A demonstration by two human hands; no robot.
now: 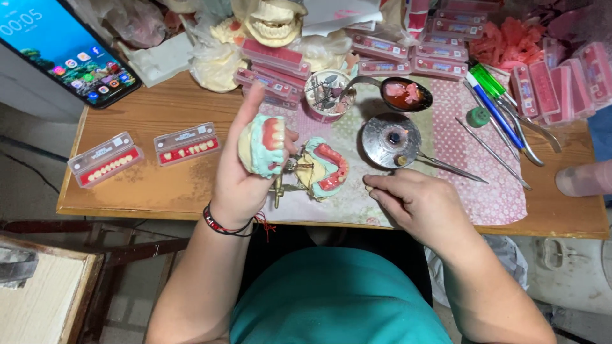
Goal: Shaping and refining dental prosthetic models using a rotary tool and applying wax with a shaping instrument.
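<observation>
Holding a plaster dental cast [262, 145] with pink wax rim and set teeth, the left hand [241, 181] lifts it clear of the bench [159, 114], its grip closed around the cast's base, thumb up along one side. The opposing cast [324, 169] rests just beside it on a hinged metal articulator [285, 175]. The right hand [417, 202] lies on the patterned mat [459, 159], fingers curled narrow, seemingly pinching something small; what it holds cannot be told. Beyond stand a round metal dish [390, 139], a spoon of pink wax [405, 94], and two tooth trays [146, 153]. Judged sound practice: support the cast from beneath, keeping fingers off the soft wax.
</observation>
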